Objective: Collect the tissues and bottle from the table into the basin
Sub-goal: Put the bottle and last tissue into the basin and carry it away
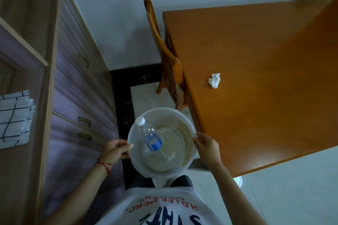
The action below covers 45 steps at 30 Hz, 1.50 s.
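Near: our left hand [114, 149] and right hand [207, 145], each pinching an opposite side of the basin [188, 129], which we hold off the table's near-left corner. In the basin: the bottle [149, 134], lying tilted, cap on the far-left rim; white scraps under it, probably tissues, though we cannot tell for sure. Farther right, on the table [265, 97]: one crumpled tissue [214, 80], not yet collected. Far: a chair [164, 51] tucked against the table's left edge.

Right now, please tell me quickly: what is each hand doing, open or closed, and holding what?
Left hand: closed on the left rim of the basin.
Right hand: closed on the basin's right rim.
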Motion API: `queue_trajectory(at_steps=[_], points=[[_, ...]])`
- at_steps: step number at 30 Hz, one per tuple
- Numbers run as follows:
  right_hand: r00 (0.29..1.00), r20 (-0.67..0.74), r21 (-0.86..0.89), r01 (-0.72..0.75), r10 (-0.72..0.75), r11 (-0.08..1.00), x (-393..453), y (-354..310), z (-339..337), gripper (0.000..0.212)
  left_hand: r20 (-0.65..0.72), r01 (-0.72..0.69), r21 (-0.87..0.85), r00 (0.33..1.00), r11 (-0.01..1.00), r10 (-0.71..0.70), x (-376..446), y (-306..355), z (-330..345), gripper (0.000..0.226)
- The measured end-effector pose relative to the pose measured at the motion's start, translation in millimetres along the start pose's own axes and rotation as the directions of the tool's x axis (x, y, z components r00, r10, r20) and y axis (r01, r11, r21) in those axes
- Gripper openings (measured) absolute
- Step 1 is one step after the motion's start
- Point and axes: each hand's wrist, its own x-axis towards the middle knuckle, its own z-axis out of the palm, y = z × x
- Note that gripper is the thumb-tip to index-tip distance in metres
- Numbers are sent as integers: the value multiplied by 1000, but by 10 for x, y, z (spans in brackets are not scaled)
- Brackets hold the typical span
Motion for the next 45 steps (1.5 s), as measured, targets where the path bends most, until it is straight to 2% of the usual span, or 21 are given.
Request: queue_trajectory(at_steps=[5, 11, 23, 29, 31, 33, 36, 39, 45], points=[[998, -51, 3, -25, 25, 1000, 88, -38, 84, 24, 16, -22, 84, 1000, 996, 21, 207, 176, -34, 11], [995, -88, -13, -50, 49, 999, 300, -91, 154, 29, 18, -30, 75, 999, 997, 29, 441, 400, 4, 13], [1000, 16, -49, 10, -9, 999, 898, -257, 34, 29, -61, 10, 31, 998, 999, -8, 756, 603, 137, 8], [995, -2, -25, 102, -102, 994, 1097, -332, -118, 10, -85, 16, -1, 996, 1000, -16, 816, 678, 303, 7], [991, -45, -6, 125, -125, 992, 1157, -339, -178, 13, -91, 19, -3, 996, 1000, -19, 827, 700, 348, 6], [989, -96, 5, 116, -115, 993, 1238, -349, -256, 7, -97, 21, -4, 995, 1000, -22, 833, 719, 387, 7], [959, -246, -31, 139, -143, 990, 1427, -386, -398, 32, -102, 14, -3, 995, 1000, -14, 838, 750, 436, 14], [918, -356, -78, 159, -176, 984, 1634, -470, -545, 37, -105, 8, 8, 994, 1000, -7, 836, 773, 469, 15], [908, -388, -112, 122, -156, 986, 1968, -580, -641, 45, -98, 27, 28, 995, 999, -24, 828, 807, 477, 24]])
